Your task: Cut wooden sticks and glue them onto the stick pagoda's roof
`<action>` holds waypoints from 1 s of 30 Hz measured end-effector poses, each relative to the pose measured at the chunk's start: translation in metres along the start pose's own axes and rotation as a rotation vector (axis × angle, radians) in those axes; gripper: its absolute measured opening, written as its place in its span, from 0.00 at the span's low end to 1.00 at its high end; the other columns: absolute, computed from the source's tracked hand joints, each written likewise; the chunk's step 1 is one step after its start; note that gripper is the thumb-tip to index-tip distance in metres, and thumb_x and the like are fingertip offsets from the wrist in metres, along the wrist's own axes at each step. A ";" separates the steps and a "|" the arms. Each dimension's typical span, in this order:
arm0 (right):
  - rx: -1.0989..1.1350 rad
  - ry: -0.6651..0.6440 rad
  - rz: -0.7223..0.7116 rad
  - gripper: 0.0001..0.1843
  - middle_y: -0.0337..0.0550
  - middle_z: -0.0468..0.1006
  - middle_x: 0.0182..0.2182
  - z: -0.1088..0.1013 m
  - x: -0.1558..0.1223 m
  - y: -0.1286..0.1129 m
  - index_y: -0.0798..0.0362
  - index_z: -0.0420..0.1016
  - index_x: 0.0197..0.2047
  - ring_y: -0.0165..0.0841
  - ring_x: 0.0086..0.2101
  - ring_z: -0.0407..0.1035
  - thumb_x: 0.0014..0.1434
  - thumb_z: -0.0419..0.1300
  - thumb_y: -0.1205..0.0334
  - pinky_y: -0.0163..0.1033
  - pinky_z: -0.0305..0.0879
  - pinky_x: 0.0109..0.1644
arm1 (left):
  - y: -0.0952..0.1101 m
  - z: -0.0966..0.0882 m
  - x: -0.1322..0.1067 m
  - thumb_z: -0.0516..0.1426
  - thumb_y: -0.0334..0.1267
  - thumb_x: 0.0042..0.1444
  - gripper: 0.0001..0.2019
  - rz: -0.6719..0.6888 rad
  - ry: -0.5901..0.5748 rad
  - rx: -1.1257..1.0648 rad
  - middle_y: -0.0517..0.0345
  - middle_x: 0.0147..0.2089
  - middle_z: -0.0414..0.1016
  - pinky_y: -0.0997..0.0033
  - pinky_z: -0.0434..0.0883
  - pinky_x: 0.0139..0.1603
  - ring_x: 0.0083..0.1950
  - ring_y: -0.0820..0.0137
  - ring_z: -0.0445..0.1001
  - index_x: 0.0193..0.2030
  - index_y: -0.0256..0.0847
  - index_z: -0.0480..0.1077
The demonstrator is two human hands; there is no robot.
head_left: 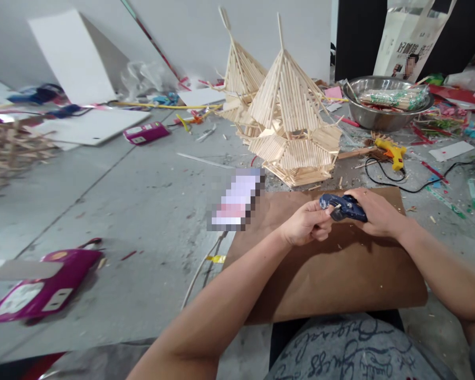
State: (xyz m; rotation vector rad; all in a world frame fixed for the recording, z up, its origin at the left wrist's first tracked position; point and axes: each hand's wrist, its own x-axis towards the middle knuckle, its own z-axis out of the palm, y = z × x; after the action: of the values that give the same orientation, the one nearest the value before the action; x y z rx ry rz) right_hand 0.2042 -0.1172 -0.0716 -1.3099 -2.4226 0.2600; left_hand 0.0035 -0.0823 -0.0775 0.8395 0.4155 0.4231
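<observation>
Magenta catches us first at the far left: a magenta box point(43, 287) lies on the grey concrete floor point(142, 211). A smaller magenta carton point(146, 132) sits further back, just beside a white board point(91, 126). Moving right, two stick-built houses point(288, 121) stand on the floor, the nearer one just beyond the far edge of the brown cardboard sheet point(332, 285) spread before our knees.

Over that cardboard our left hand point(306, 226) is curled nearly closed, thumb and fingers pinched around the front end of a blue glue gun point(346, 208). We cannot tell whether anything small sits between the fingertips. The gun lies roughly level, nose toward the left, over the far part of the cardboard; whether it rests on the sheet we cannot tell. Our right hand point(376, 212) wraps the gun's rear from the right, fingers folded tight over its body so that most of the handle is hidden. The two hands come close together across the tool.

Further right, a yellow glue gun point(391, 152) lies on the floor with a black cord looping near it. Behind it a steel bowl point(380, 119) holds a packet of sticks, and a paper bag point(411, 37) stands at the back.
</observation>
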 end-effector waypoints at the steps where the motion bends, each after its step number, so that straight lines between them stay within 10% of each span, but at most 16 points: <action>1: -0.005 -0.005 0.006 0.28 0.55 0.69 0.45 0.000 0.000 0.000 0.56 0.56 0.51 0.42 0.44 0.65 0.45 0.56 0.67 0.47 0.61 0.47 | -0.001 0.000 0.000 0.62 0.42 0.43 0.21 0.004 0.006 -0.001 0.71 0.14 0.47 0.84 0.45 0.14 0.13 0.85 0.44 0.21 0.39 0.50; 30: -0.172 -0.069 0.301 0.20 0.50 0.76 0.39 0.001 0.000 -0.009 0.56 0.62 0.47 0.42 0.37 0.71 0.50 0.54 0.60 0.39 0.60 0.35 | -0.004 0.002 0.008 0.63 0.48 0.41 0.19 0.251 0.205 0.167 0.72 0.14 0.50 0.82 0.47 0.15 0.14 0.84 0.46 0.25 0.38 0.59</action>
State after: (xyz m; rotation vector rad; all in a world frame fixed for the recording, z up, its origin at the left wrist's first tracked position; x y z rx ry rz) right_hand 0.1970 -0.1218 -0.0698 -1.7725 -2.3396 0.1805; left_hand 0.0121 -0.0820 -0.0809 1.0194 0.5424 0.7184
